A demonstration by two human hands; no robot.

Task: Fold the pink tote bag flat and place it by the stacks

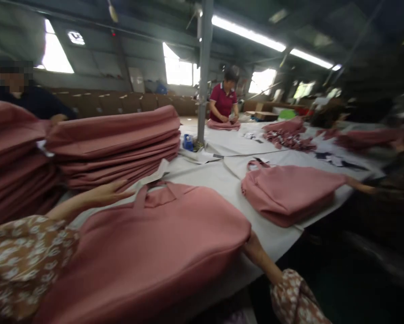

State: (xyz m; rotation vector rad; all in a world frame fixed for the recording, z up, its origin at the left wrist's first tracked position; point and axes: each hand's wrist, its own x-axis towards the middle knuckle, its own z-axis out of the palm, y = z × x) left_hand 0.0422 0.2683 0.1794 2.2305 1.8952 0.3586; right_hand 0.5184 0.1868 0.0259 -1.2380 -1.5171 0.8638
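Note:
A large pink fabric bag (164,238) lies on the white-covered table directly before me, its handle strap (141,200) at the far edge. My left hand (109,194) is stretched out over the bag's far left side, fingers extended and holding nothing, close to the strap. A pale strip (151,175) lies just beyond those fingertips. At the bag's right end is my right hand (251,243); its fingers are hidden behind the fabric, so I cannot see whether they grip it.
Stacks of folded pink bags (117,139) rise at the left. Another pink bag (289,189) lies to the right, touched by a co-worker's hand (360,185). A metal post (205,72) stands beyond the stack. A person in a red shirt (225,101) handles pink fabric farther back.

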